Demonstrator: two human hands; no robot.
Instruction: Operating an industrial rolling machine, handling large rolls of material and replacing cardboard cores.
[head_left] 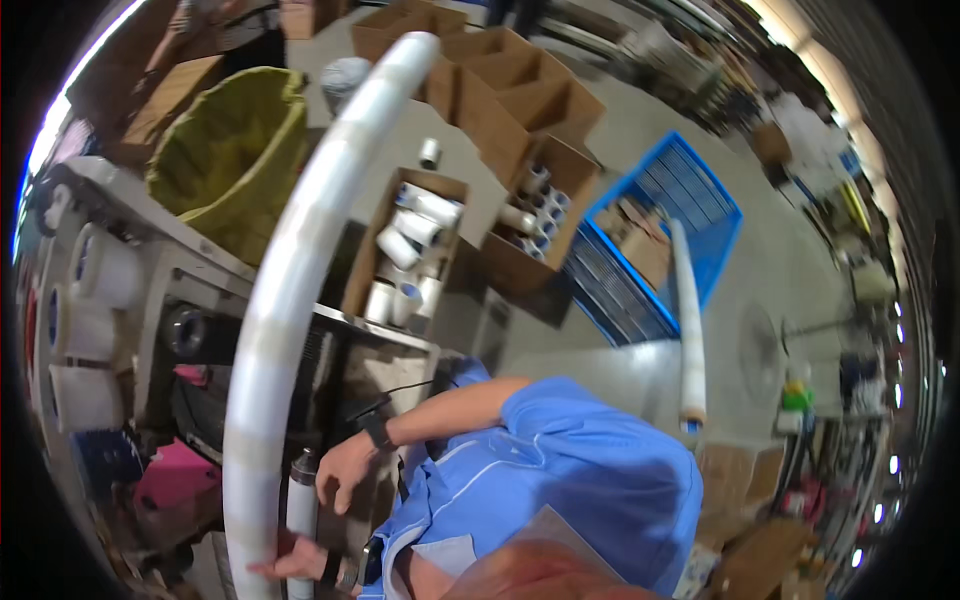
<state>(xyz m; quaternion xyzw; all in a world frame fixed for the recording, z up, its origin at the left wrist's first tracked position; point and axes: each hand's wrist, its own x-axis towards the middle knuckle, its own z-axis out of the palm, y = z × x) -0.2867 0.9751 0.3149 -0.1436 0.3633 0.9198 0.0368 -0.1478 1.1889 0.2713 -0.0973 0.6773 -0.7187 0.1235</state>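
A long white tube (290, 290) sweeps across our view, from the top near the cardboard boxes down to the lower left, where its foot stands against a dark machine (330, 370). Our own hands do not show, so we cannot tell how they are held.

A person in a blue shirt (560, 470) bends over below us. Their upper hand (345, 472), with a black watch (378, 432) at the wrist, hangs with loosely curled fingers just beside the top of a short grey tube (302, 500), holding nothing that we can make out. Their lower hand (288, 567) lies at the foot of the long white tube with fingers stretched out against it; we cannot tell whether it grips.

Beyond the machine's far edge an open cardboard box (405, 250) holds white rolls. A yellow-green lined bin (235, 150) stands to its left, a blue crate (690, 210) to the right, with another white tube (688, 320) upright near the crate's near corner.
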